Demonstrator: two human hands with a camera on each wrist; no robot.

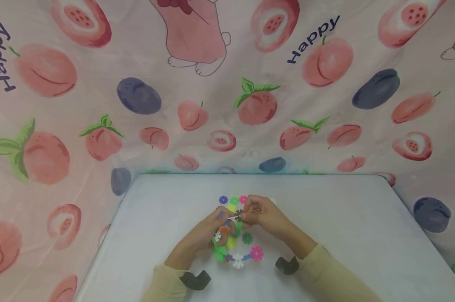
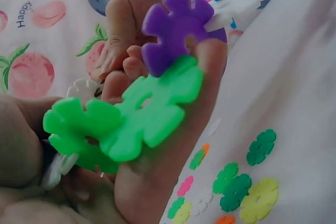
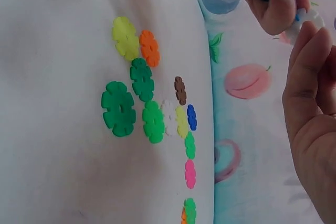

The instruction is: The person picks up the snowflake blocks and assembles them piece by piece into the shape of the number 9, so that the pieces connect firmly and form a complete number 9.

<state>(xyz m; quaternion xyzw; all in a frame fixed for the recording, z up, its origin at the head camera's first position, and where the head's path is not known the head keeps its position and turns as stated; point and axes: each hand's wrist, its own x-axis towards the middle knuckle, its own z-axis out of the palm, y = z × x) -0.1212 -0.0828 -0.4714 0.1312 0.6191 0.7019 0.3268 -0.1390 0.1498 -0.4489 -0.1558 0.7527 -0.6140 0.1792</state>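
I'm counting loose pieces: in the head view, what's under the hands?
Below the left hand and right hand, a yellow piece and a dark green piece show on the table. Anything the hands cover there cannot be seen.

Place: screened-off nook; home or studio, cannot tell.
Cloth (image 1: 212,90): pale pink, printed with peaches (image 1: 327,63), a rabbit (image 1: 197,35), "Happy" (image 1: 313,40).
Counter (image 1: 137,226): plain white, set against the cloth.

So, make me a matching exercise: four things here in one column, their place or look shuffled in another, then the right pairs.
Things:
1. Flower chain
2. Sleeves
3. Backdrop
4. Tabletop

Place or look:
A. Yellowish
B. Whitish
C. Printed with fruit
D. In the left hand

Pairs: 1-D, 2-A, 3-C, 4-B
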